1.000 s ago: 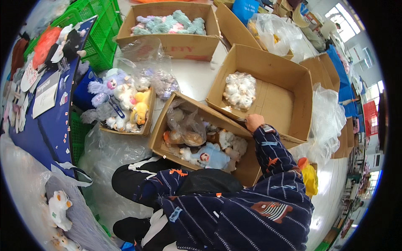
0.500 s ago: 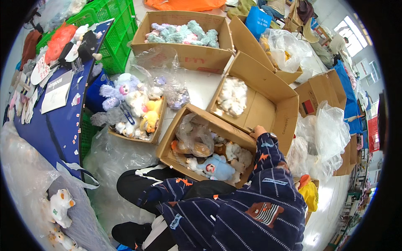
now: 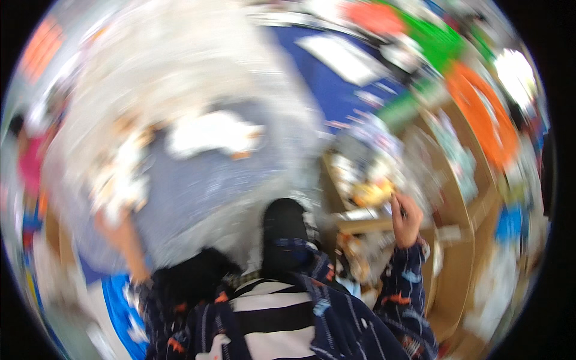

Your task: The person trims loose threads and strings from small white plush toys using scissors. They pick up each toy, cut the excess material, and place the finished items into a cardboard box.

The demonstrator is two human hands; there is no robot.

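1. White-and-orange plush cluster: it lies directly ahead of your left hand, its near end meeting your fingers. Its long axis runs roughly away from you, nearly in line with your forearm. Blur hides whether it is one toy or several.
2. Nearer hand: your left; your right hand is well apart, across your legs.
3. Left pose: your forearm rises from the lower left, hand stretched forward. You appear to be touching the cluster, but whether your fingers are closed on it cannot be told.
4. White plush toy: it lies to the right of the cluster on the grey-blue surface, long axis roughly crosswise, orange-tipped end toward your right.
5. Right pose: your fingers are curled upward, near the yellow plush in the small cardboard box. A dark patch shows between them; whether they grip anything cannot be told.
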